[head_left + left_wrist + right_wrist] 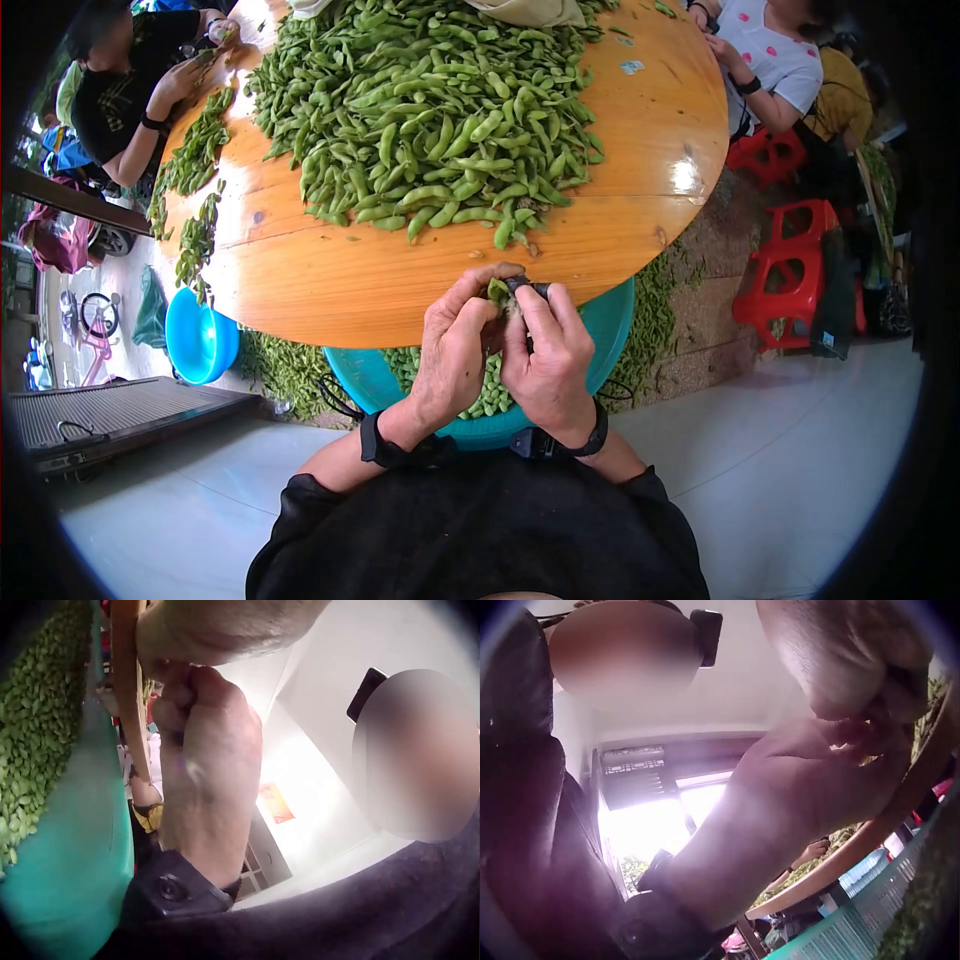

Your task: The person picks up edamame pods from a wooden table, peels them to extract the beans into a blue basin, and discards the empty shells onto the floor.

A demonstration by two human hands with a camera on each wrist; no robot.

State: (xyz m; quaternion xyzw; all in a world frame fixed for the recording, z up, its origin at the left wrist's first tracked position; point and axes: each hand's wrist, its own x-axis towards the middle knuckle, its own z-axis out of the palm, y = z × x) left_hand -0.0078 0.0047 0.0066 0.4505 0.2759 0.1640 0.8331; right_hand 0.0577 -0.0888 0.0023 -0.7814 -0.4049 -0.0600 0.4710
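Observation:
Just past the front edge of the round wooden table (640, 200), my two hands meet over a teal basin (348, 378). My left hand (450, 350) pinches a green soybean pod (497, 290) between thumb and fingers. From the other side my right hand (552, 360) grips the same pod, with dark coverings (520, 284) on its fingertips. Pale green shelled beans (490, 395) lie in the basin below, partly hidden by the hands; the left wrist view shows many beans (34, 742) inside. Both wrist views show the hands close together, with the pod mostly hidden.
A large heap of soybean pods (430, 130) covers the table's middle. Pods also lie on the floor (285, 370) beside the basin. A blue basin (200, 340) stands left, red stools (795, 270) right. People sit at the table's left (130, 110) and right (770, 70).

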